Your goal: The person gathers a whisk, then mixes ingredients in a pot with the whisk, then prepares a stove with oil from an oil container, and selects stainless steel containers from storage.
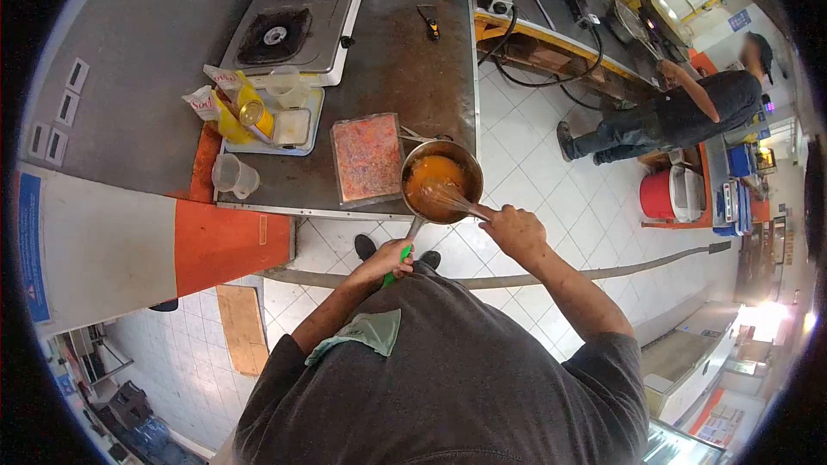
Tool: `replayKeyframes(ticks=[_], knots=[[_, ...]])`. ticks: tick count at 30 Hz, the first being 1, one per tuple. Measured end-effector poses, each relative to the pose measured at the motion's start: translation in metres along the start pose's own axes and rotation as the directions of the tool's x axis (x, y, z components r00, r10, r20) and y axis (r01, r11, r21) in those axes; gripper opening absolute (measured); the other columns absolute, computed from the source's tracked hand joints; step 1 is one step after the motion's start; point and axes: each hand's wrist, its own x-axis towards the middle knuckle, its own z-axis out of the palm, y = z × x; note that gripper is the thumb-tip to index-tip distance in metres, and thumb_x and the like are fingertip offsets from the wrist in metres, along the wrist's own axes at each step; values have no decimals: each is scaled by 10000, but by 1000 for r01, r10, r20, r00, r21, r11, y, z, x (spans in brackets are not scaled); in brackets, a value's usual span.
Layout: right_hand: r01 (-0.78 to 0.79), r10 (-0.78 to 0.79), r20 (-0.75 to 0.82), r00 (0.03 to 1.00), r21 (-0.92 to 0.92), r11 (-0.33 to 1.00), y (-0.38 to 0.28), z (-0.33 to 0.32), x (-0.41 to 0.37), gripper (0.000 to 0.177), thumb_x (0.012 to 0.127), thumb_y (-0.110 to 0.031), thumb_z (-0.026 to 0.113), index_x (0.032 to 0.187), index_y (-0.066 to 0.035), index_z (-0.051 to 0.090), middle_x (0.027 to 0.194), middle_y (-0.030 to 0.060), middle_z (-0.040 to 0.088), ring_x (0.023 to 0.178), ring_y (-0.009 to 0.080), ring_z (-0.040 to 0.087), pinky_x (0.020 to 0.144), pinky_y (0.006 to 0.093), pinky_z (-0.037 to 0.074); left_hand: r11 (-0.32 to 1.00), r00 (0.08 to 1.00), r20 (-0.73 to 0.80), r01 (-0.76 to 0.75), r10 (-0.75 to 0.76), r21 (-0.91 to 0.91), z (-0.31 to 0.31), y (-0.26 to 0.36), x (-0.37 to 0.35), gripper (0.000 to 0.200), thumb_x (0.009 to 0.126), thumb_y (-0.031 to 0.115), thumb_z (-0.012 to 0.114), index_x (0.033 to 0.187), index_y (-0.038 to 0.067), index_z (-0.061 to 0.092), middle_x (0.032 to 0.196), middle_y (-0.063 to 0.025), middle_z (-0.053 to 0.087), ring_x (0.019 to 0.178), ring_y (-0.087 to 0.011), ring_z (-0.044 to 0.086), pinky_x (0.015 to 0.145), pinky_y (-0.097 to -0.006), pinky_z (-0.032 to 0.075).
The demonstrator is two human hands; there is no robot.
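Note:
A metal saucepan [473,169] with orange-brown liquid is at the counter's front edge, partly over it. My left hand [389,260] is closed round the pan's handle, with a green cloth or grip at it. My right hand [515,232] grips the handle of a wire whisk [452,198], whose wires dip into the liquid. Left of the pan lies a flat reddish, speckled board or packet [368,158]. Metal scissors or tongs [422,136] lie just behind the pan, partly hidden by it.
A gas stove [297,17] stands at the back left of the counter [405,60]. Before it is a tray [306,131] with a can and yellow packets, near a clear plastic jug [234,176]. A co-worker [689,112] stands at another stove on the right.

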Motion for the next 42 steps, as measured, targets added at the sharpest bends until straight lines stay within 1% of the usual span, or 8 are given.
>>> replayKeyframes(ticks=[11,18,21,25,31,34,36,42], knots=[[129,-143,-48,989,-230,965,-10,28,61,270,818,-109,450,1066,-78,552,818,167,601,690,252,638,525,342,525,963,995,-68,-48,68,267,-19,-12,24,317,901,388,379,854,77,419,589,8,414,433,-79,348,383,-244,275],[-65,43,113,993,204,977,19,8,95,267,839,-224,459,1065,-118,555,820,159,596,664,262,615,515,348,517,995,988,-145,-37,51,94,-8,-11,24,315,900,387,378,802,89,418,581,14,401,452,-80,363,395,-238,280],[-262,-29,444,896,580,771,46,2,109,423,831,-377,478,1233,-246,478,612,75,486,455,136,473,396,269,439,986,987,-144,-44,68,161,-9,-10,22,307,900,379,381,802,91,423,584,17,395,460,-80,368,400,-231,278],[-351,-42,469,882,713,607,52,27,99,422,834,-428,506,1212,-238,503,529,3,413,375,77,371,315,223,323,985,987,-129,-75,96,157,-5,-6,20,304,898,383,384,805,97,431,591,24,390,461,-82,380,398,-226,284],[-320,-100,498,861,684,656,39,33,64,577,766,-636,456,1218,-280,492,602,41,455,429,110,436,355,237,391,982,985,-152,-54,82,183,3,3,7,314,897,382,399,801,85,428,610,23,380,445,-72,350,370,-228,265],[-206,-58,420,906,555,806,39,30,47,475,820,-516,463,1230,-275,476,697,87,537,535,175,556,452,303,477,996,997,-8,-82,83,27,1,3,7,312,904,373,394,803,80,418,617,21,369,433,-61,313,360,-218,242],[104,-113,45,993,167,980,35,37,35,374,852,-330,446,1217,-257,485,846,152,588,738,257,622,609,379,519,998,996,-61,-61,63,35,8,5,2,303,914,355,379,798,77,412,615,17,359,428,-57,296,359,-207,225],[-81,82,22,996,-30,996,0,30,27,278,862,-135,393,1092,-110,548,919,156,599,836,294,620,712,389,511,998,998,-67,-10,14,62,8,6,0,297,909,358,388,819,76,407,616,10,367,420,-57,289,359,-206,212]])
